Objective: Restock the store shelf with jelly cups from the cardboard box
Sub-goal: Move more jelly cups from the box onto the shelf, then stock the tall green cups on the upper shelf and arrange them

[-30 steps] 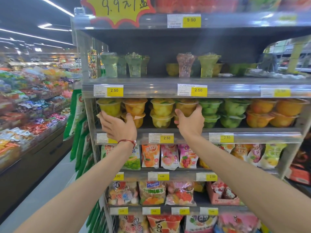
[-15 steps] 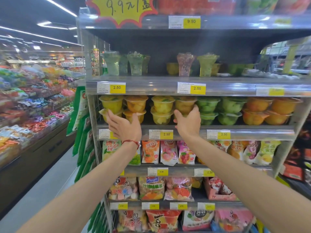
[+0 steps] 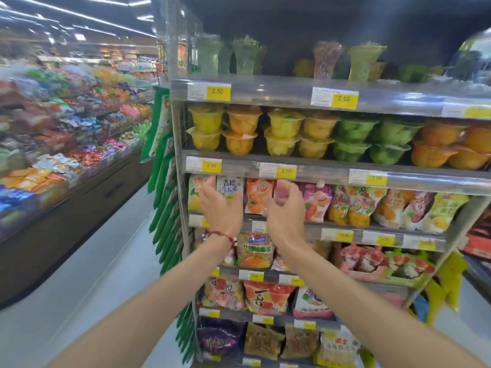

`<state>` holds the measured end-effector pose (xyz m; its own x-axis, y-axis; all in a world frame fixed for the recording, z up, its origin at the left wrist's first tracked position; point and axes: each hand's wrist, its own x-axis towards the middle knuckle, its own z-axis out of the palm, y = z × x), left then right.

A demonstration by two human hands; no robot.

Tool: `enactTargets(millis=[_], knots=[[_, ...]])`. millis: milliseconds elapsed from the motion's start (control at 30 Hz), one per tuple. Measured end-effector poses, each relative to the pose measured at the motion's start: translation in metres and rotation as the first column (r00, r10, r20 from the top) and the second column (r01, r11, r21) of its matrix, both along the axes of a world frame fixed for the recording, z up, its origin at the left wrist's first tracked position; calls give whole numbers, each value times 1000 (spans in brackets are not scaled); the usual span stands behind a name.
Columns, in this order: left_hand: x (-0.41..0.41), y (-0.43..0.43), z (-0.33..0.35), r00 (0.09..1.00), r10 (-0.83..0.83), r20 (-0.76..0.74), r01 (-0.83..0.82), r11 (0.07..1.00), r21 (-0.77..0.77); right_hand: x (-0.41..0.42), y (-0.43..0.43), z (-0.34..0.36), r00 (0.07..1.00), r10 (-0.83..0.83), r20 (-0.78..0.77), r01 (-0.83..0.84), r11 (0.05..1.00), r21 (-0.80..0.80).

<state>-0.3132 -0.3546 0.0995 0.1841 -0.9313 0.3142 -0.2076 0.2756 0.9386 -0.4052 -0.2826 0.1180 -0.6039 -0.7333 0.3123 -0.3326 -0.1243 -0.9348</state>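
Note:
Jelly cups [image 3: 279, 134] stand stacked two high along the second shelf [image 3: 332, 172]: yellow and orange ones at the left, green ones [image 3: 372, 139] in the middle, deep orange ones [image 3: 446, 147] at the right. My left hand [image 3: 221, 208], with a red string bracelet at the wrist, hangs below that shelf in front of the pouch row, fingers apart and empty. My right hand [image 3: 285, 211] is beside it, fingers loosely curled, holding nothing. The cardboard box is out of view.
Tall jelly cups [image 3: 244, 54] stand on the shelf above. Below hang rows of fruit jelly pouches [image 3: 353, 205] and bags [image 3: 255, 251]. Green packets [image 3: 164, 208] hang on the shelf unit's left side. An aisle floor [image 3: 93, 288] separates it from a long candy counter [image 3: 53, 144] at the left.
Both hands have come off the yellow jelly cups and dropped below the second shelf, drawing closer together. The view has tilted down and shifted right.

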Motion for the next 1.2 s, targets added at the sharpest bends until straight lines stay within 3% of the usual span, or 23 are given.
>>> enactTargets(millis=[233,500,633,933,1100,1200], knots=[[66,50,-103,1000,20,-8,-18,975,220,59,36,-98,980,198,27,-199,958,206],[155,120,-224,986,157,57,-164,852,498,99,69,-216,916,376,142,-393,764,512],[189,154,-276,958,277,79,-264,733,627,114,75,-271,886,412,214,-447,632,633],[194,215,-369,832,519,195,-411,342,845,109,70,-387,773,468,427,-595,305,743],[169,247,-427,763,626,165,-319,142,937,101,77,-447,739,471,483,-587,96,804],[158,265,-471,752,645,137,-244,79,967,100,79,-491,723,504,472,-539,-15,842]])
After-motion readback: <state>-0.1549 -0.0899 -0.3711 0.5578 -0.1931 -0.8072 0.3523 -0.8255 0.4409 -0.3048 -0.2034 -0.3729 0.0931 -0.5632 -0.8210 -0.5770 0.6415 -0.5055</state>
